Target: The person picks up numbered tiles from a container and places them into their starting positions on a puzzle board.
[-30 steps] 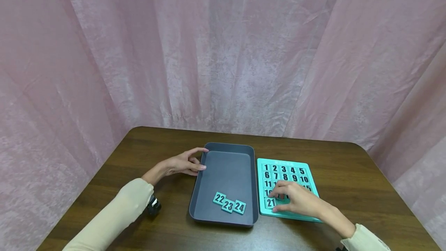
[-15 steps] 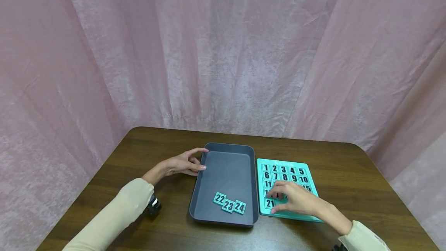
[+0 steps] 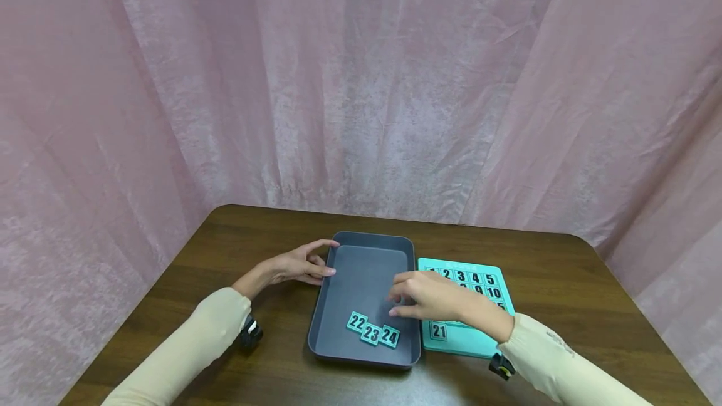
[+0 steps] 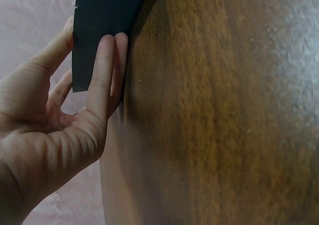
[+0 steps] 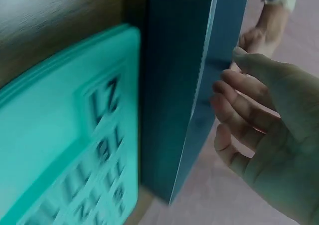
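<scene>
A dark grey rectangular tray [image 3: 366,271] holds three teal number tiles near its front: tile 22 [image 3: 357,322], tile 23 [image 3: 370,334] and tile 24 [image 3: 389,336]. My left hand [image 3: 299,265] pinches the tray's left rim; in the left wrist view several fingers lie along the tray's outer wall [image 4: 94,20]. Over the tray's right side hovers my right hand [image 3: 425,296], fingers loosely bent and nothing between them. Right of the tray lies a teal number board [image 3: 462,342], partly hidden under my right forearm. Tile 21 [image 3: 438,331] sits in the board's lowest row.
The brown wooden table [image 3: 259,343] carries both tray and board. Pink curtains [image 3: 361,80] hang behind its far edge. Each wrist wears a small black camera, the left camera [image 3: 250,333] just above the tabletop.
My right hand has left tile 21 on the board and moved left over the tray. The left hand keeps its place on the rim; the tiles in the tray lie as before.
</scene>
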Available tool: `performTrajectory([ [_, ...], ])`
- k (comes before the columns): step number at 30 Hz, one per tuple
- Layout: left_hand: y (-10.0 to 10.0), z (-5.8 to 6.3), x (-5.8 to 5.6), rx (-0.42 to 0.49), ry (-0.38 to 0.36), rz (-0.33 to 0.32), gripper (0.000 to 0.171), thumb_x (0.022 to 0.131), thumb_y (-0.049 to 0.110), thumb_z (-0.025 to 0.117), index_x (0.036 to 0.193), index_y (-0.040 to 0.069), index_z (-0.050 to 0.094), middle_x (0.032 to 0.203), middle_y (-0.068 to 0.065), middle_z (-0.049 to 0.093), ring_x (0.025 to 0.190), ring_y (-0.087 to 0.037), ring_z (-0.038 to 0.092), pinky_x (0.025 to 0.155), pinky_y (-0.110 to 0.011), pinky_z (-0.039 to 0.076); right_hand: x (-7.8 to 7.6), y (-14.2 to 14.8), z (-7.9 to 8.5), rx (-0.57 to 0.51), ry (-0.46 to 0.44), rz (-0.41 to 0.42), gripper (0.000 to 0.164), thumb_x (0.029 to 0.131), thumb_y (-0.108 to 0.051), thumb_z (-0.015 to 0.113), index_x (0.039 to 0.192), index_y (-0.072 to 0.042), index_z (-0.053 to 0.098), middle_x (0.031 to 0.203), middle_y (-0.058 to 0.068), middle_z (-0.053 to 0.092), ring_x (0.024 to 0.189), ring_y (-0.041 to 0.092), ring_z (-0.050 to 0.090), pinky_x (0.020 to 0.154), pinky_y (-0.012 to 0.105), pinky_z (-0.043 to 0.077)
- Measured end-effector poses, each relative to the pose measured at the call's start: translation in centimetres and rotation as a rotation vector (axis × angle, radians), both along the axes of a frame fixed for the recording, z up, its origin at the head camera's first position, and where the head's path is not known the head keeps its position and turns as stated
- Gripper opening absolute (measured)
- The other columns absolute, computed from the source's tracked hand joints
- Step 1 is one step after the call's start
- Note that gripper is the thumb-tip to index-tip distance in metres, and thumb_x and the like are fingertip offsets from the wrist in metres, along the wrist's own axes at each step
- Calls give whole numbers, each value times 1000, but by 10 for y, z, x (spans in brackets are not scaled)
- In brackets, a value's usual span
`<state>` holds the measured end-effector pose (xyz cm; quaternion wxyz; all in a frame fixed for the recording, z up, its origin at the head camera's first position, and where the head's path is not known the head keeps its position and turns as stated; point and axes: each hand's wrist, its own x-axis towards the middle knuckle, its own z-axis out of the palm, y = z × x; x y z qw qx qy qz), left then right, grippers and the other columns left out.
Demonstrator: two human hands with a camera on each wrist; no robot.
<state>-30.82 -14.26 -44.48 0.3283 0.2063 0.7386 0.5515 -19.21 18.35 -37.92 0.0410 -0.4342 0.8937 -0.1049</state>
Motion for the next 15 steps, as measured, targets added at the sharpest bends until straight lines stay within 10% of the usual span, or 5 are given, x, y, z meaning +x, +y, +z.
performTrajectory([
  [15, 7, 2, 1, -19, -28, 19, 78, 94, 18, 77, 158, 21, 32, 96, -7, 64, 97, -20, 69, 96, -45, 60, -2, -80, -14, 318, 37, -37, 35, 85, -55, 78, 89, -20, 77, 74, -11, 60, 56, 0, 45, 49, 16, 37],
])
